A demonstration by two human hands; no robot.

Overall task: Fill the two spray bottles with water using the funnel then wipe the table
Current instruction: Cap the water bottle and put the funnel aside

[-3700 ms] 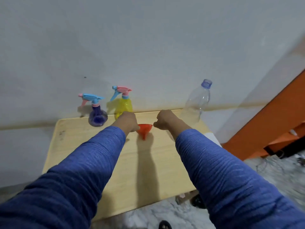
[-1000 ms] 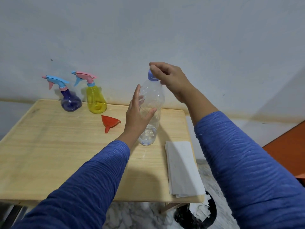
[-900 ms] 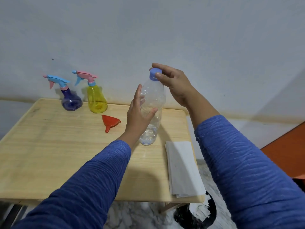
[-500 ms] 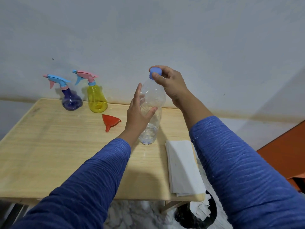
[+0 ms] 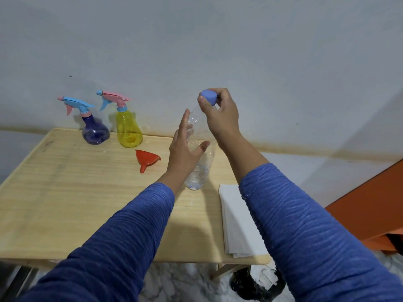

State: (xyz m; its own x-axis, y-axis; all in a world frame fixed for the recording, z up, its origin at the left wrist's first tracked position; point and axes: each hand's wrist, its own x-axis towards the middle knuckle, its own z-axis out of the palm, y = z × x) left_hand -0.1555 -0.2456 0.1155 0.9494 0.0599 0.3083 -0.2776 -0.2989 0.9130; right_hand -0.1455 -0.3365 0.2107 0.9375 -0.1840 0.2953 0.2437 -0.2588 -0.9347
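Observation:
A clear plastic water bottle (image 5: pixel 201 168) stands upright on the wooden table (image 5: pixel 65 192) with a little water at its bottom. My left hand (image 5: pixel 185 147) wraps its middle, with the fingers partly spread. My right hand (image 5: pixel 220 114) pinches the bottle's blue cap (image 5: pixel 208 97) at the top. At the back left stand a purple spray bottle (image 5: pixel 94 131) with a blue trigger and a yellow spray bottle (image 5: pixel 128 131) with a pink trigger. A red funnel (image 5: pixel 146 159) lies on its side between them and the water bottle.
A folded white cloth (image 5: pixel 237 223) lies at the table's right front corner. A grey wall rises right behind the table. An orange piece of furniture (image 5: pixel 375 212) stands to the right. A black bin (image 5: pixel 257 282) sits on the marble floor under the table's corner.
My right hand has turned on the blue cap, with the fingers shifted round it. The left hand keeps its hold on the bottle. Earlier both hands were near the funnel.

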